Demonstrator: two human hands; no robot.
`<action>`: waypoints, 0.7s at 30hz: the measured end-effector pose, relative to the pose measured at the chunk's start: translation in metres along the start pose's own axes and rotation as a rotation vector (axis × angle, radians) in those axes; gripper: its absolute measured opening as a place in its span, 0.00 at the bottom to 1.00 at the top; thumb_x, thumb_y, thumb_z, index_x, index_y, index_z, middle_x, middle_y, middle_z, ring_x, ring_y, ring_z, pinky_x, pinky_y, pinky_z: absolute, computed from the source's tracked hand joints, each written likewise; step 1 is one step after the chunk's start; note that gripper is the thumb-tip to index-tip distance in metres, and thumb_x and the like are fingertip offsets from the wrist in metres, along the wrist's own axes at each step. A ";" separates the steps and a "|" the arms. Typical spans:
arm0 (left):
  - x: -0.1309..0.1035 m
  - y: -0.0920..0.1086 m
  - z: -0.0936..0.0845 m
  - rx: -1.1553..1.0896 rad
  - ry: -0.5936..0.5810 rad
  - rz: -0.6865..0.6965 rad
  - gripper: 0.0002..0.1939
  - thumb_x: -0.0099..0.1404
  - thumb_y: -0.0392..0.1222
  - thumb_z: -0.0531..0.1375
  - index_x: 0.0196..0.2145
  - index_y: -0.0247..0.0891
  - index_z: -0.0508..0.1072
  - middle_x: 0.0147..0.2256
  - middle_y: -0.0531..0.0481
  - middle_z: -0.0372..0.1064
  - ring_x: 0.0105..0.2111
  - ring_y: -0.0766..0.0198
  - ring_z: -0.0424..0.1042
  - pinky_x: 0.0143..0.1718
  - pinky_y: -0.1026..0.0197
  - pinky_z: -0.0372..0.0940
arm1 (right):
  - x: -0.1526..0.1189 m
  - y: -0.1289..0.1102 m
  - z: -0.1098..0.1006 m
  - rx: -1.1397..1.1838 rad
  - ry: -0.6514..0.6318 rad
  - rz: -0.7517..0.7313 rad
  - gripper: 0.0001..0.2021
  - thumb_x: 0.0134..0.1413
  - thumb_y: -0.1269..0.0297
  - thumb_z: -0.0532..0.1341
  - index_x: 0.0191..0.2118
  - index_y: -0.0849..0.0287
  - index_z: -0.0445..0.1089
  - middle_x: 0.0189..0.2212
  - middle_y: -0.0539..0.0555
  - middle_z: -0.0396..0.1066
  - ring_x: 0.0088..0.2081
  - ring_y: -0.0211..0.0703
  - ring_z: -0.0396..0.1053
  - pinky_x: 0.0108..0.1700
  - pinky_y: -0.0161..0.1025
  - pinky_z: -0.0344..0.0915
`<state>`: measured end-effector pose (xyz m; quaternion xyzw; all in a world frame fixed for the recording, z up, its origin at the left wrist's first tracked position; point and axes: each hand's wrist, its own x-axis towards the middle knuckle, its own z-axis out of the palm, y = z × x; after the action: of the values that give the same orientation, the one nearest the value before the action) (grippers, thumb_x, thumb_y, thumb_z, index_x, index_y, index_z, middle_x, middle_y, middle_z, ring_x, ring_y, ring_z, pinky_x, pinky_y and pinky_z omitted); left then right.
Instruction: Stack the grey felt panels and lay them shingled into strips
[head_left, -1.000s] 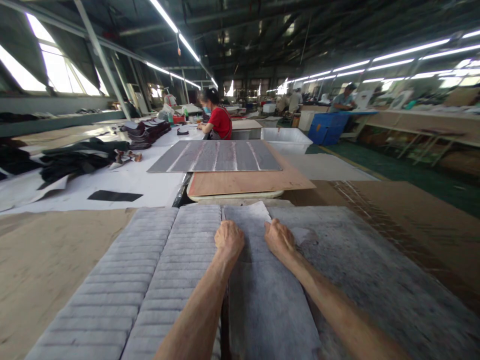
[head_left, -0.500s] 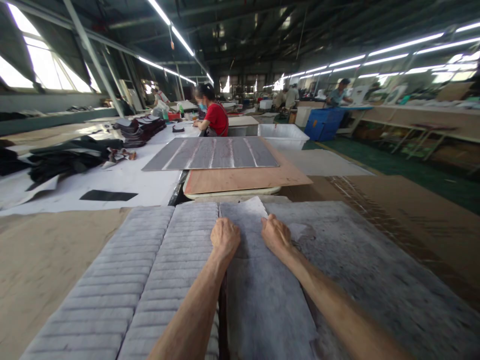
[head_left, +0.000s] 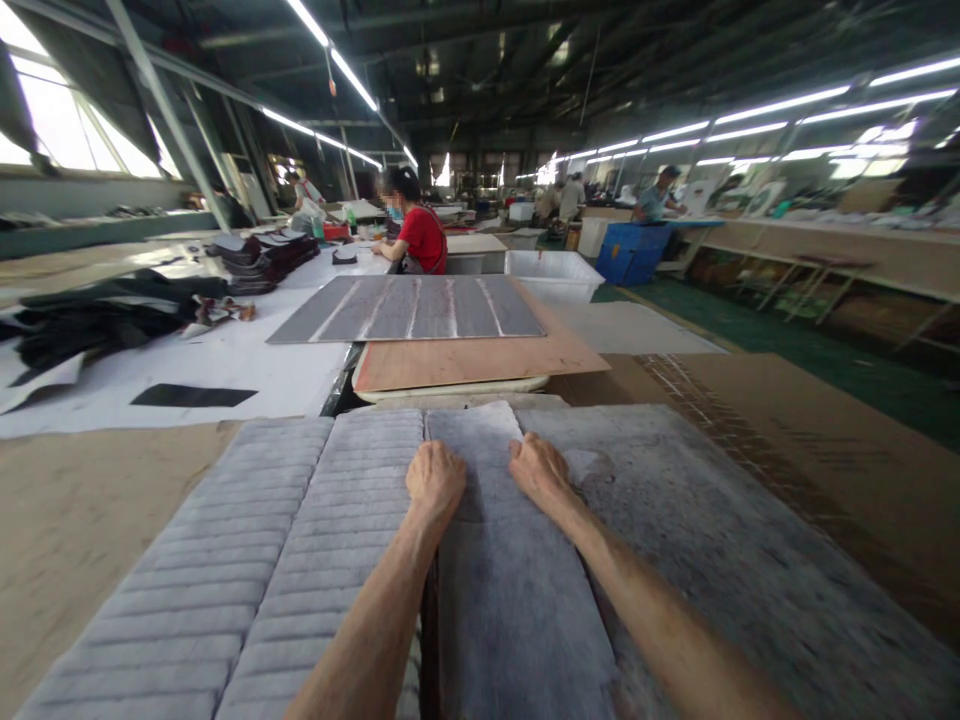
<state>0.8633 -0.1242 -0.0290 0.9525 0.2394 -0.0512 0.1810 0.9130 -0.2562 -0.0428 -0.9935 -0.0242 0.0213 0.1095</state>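
Note:
A long grey fabric strip (head_left: 517, 590) runs away from me over a grey, speckled board (head_left: 720, 530). My left hand (head_left: 436, 480) is closed at its left edge, the fingers curled under and partly hidden. Across from it, my right hand (head_left: 540, 468) pinches the right edge near the far end. The strip's far end lies flat beyond both hands. Just left of it lie two ribbed grey padded panels (head_left: 195, 540), side by side; the nearer one is close to my left wrist.
Beyond the work surface, a grey striped panel (head_left: 405, 308) rests on a plywood sheet (head_left: 480, 362). At left, a white table (head_left: 292, 375) bears dark fabric piles (head_left: 112, 310). A person in red (head_left: 421, 240) sits farther off. Brown cardboard (head_left: 810, 440) lies at right.
The strip's far end, raised and creased before, now lies flatter. Both hands keep their hold on the edges. The whole view has shifted slightly.

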 end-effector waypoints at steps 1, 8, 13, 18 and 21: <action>0.000 0.000 0.000 0.000 -0.003 0.001 0.14 0.62 0.45 0.54 0.43 0.35 0.66 0.42 0.46 0.66 0.40 0.62 0.67 0.40 0.54 0.65 | 0.000 0.000 0.000 0.002 0.004 0.001 0.14 0.56 0.59 0.55 0.44 0.63 0.64 0.40 0.55 0.66 0.39 0.41 0.67 0.41 0.44 0.66; 0.002 0.001 0.000 -0.004 0.001 -0.015 0.14 0.62 0.45 0.54 0.43 0.35 0.66 0.42 0.46 0.66 0.40 0.62 0.68 0.39 0.54 0.65 | 0.000 0.000 0.003 -0.005 0.028 0.007 0.14 0.57 0.59 0.54 0.43 0.63 0.65 0.38 0.54 0.67 0.38 0.40 0.67 0.40 0.43 0.66; -0.002 0.003 -0.001 -0.011 0.035 -0.043 0.14 0.62 0.45 0.54 0.44 0.34 0.66 0.41 0.46 0.66 0.39 0.62 0.68 0.39 0.55 0.66 | -0.002 -0.002 0.005 -0.017 0.040 -0.018 0.14 0.57 0.59 0.54 0.44 0.64 0.64 0.39 0.55 0.67 0.38 0.40 0.67 0.40 0.44 0.66; -0.003 0.002 0.000 -0.001 0.066 -0.044 0.15 0.62 0.45 0.54 0.44 0.34 0.66 0.41 0.46 0.66 0.38 0.62 0.68 0.38 0.55 0.66 | -0.003 -0.001 0.005 -0.021 0.028 -0.076 0.15 0.56 0.59 0.55 0.45 0.64 0.63 0.41 0.56 0.66 0.39 0.41 0.67 0.40 0.44 0.66; -0.002 0.002 0.001 0.018 0.083 -0.046 0.15 0.62 0.45 0.54 0.44 0.34 0.66 0.41 0.46 0.66 0.39 0.62 0.68 0.38 0.55 0.66 | -0.002 0.000 0.005 -0.020 0.016 -0.112 0.15 0.56 0.59 0.55 0.46 0.63 0.63 0.41 0.56 0.66 0.39 0.41 0.67 0.40 0.44 0.66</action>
<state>0.8621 -0.1268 -0.0291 0.9497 0.2681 -0.0180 0.1611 0.9107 -0.2549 -0.0473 -0.9917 -0.0790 0.0067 0.1009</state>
